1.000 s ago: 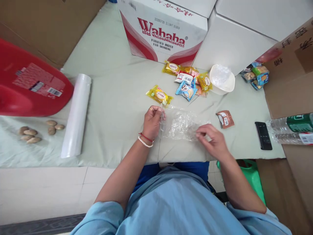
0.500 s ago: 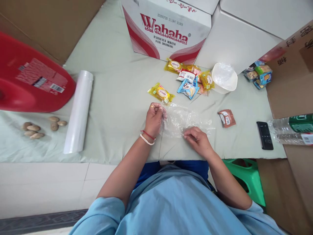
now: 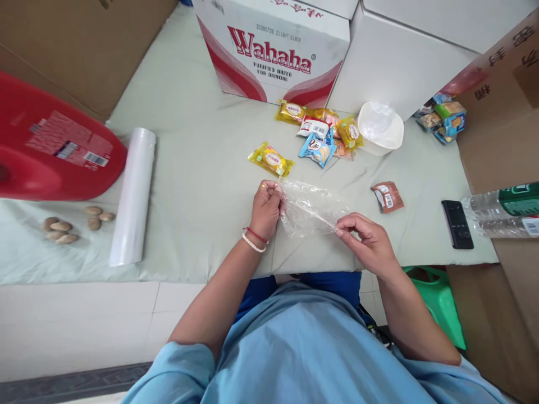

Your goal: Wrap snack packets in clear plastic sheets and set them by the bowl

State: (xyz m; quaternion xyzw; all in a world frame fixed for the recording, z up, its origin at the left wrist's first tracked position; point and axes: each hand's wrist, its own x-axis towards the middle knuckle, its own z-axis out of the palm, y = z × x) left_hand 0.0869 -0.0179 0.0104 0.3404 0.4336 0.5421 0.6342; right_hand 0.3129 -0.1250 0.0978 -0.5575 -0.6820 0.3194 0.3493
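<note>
A clear, crinkled plastic bag (image 3: 307, 209) stretches between my hands, low over the pale green tablecloth. My left hand (image 3: 266, 205) is closed on the bag's left end. At its right side my right hand (image 3: 362, 238) pinches the film between thumb and fingers. Just beyond my left hand lies a yellow-wrapped snack (image 3: 272, 160). A brown-wrapped snack (image 3: 387, 197) rests past my right hand. Farther back is a small heap of wrapped snacks, among them a blue packet (image 3: 317, 150), beside a white bowl (image 3: 380, 130) with clear film in it.
A roll of plastic bags (image 3: 133, 196), a red jug (image 3: 59, 140) and several brown nut-like pieces (image 3: 61, 230) are on the left. The Wahaha carton (image 3: 273, 56) stands at the back. On the right are a black phone (image 3: 457, 224), plastic bottles (image 3: 484, 216) and more snacks (image 3: 448, 118).
My right hand has moved to the right, drawing the bag's edge with it into a taut fold. My left hand keeps its hold in nearly the same place. The view has shifted slightly.
</note>
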